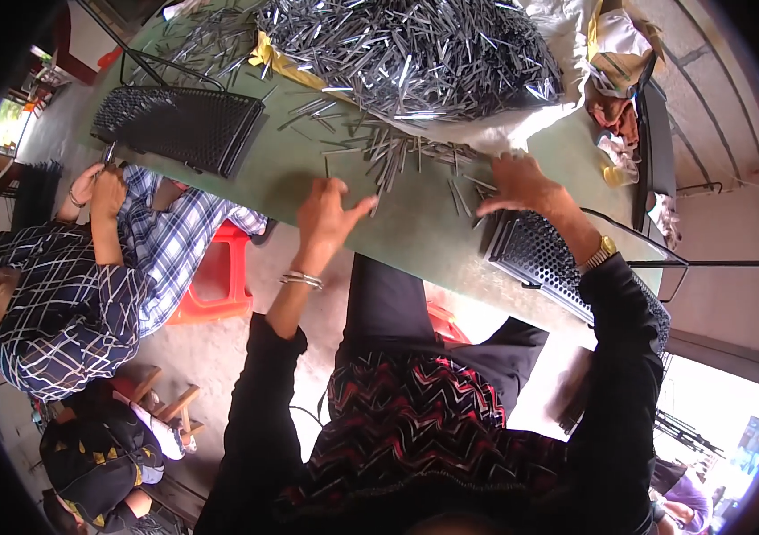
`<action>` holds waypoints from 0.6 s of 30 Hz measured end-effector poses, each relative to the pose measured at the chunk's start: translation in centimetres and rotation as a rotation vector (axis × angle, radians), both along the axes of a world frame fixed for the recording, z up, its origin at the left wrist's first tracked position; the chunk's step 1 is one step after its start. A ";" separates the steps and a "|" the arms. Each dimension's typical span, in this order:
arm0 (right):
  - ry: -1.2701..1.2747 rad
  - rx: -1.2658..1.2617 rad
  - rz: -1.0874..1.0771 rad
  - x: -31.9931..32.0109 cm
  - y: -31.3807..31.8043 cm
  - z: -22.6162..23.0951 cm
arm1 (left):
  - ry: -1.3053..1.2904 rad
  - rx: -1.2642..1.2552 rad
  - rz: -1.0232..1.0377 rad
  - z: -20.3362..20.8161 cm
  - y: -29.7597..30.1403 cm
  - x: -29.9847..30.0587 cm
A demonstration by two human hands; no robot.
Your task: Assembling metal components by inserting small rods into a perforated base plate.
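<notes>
Many thin grey metal strips [388, 162] lie loose on the green table before me, spilling from a large heap [424, 53] on a white sack. My left hand [328, 218] is over the table's near edge, its thumb stretched away from partly curled fingers. One short strip shows just beyond those fingertips; whether they touch it I cannot tell. My right hand [526, 187] is spread with thumb and fingers apart, close to a few loose strips [464, 196]. Below its wrist sits a black perforated tray [544, 254] with a wire handle, partly covered by my right forearm.
On the left a second black perforated tray [174, 129] stands on the table [299, 183]. A person in a checked shirt [67, 303] sits beside it, near a red stool [219, 281]. At the far right are a paper bag [620, 58] and a small cup with yellow liquid [615, 175].
</notes>
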State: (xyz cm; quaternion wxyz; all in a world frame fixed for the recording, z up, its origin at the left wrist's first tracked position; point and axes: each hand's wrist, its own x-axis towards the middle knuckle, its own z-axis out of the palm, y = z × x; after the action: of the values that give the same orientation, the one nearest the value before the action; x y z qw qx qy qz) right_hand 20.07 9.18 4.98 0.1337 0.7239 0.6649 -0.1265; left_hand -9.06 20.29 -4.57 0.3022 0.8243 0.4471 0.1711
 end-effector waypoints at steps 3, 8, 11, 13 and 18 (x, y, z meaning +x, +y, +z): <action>-0.094 -0.482 -0.005 -1.7 0.7 0.1 | 0.095 0.115 0.029 -0.3 -1.7 0.8; 0.065 -0.191 -0.092 0.6 0.5 -4.2 | 0.125 -0.056 -0.009 0.2 -1.7 3.9; 0.110 0.126 -0.206 -0.2 1.3 -4.4 | 0.137 -0.081 0.019 0.0 -2.0 5.1; 0.064 0.289 -0.224 -1.3 2.2 -3.9 | 0.094 -0.013 0.058 -0.1 -2.3 5.4; 0.162 0.128 -0.142 0.3 5.3 -5.1 | -0.236 -0.344 0.019 0.2 -3.0 7.5</action>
State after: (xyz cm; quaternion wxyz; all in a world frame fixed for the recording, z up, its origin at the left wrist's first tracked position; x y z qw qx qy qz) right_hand 20.35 14.47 -0.08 0.0238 0.7637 0.6273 -0.1509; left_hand -1.55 17.27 -4.36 0.4868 0.7306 0.4392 0.1905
